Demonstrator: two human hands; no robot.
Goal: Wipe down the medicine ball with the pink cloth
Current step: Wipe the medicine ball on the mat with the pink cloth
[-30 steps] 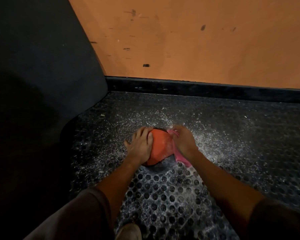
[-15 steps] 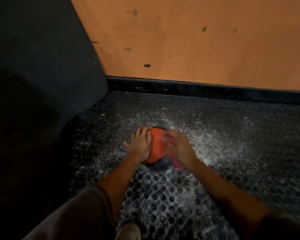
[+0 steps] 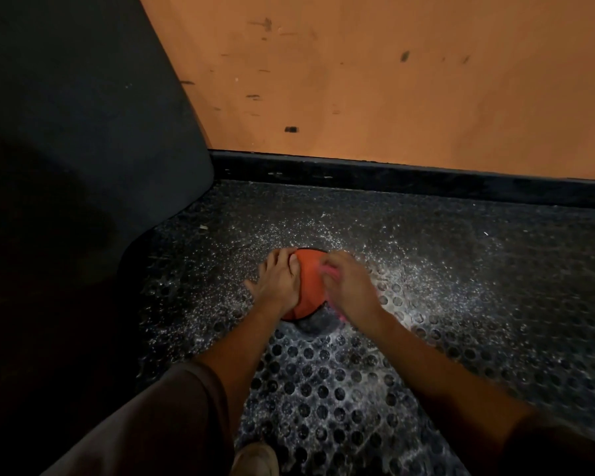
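The orange medicine ball (image 3: 308, 290) sits on the black perforated floor mat (image 3: 323, 389), near the middle of the view, with white powder (image 3: 413, 280) scattered round it and thickest toward 3 o'clock. The left hand (image 3: 275, 286) lies flat on the ball's 9 o'clock side, fingers straight and together, steadying it and holding nothing. The right hand (image 3: 351, 286) covers the 3 o'clock side, closed down over the pink cloth (image 3: 331, 271) and pressing it to the surface, though motion blur hides how each finger lies. Over the last second this hand has slid from the ball's outer right flank up and inward toward 12 o'clock; the cloth, which trailed out below the wrist at 5 o'clock, is now mostly tucked under the palm, with only thin pink slivers showing. The left hand and the ball have barely moved. That reads as a wiping stroke in progress across the upper right face. The strip between the two hands looks clean, but the part under the left palm and the underside are probably unwiped, so the ball likely needs turning. The orange wall (image 3: 392, 97) stands at 12 o'clock; a shoe (image 3: 255, 458) shows at 6.
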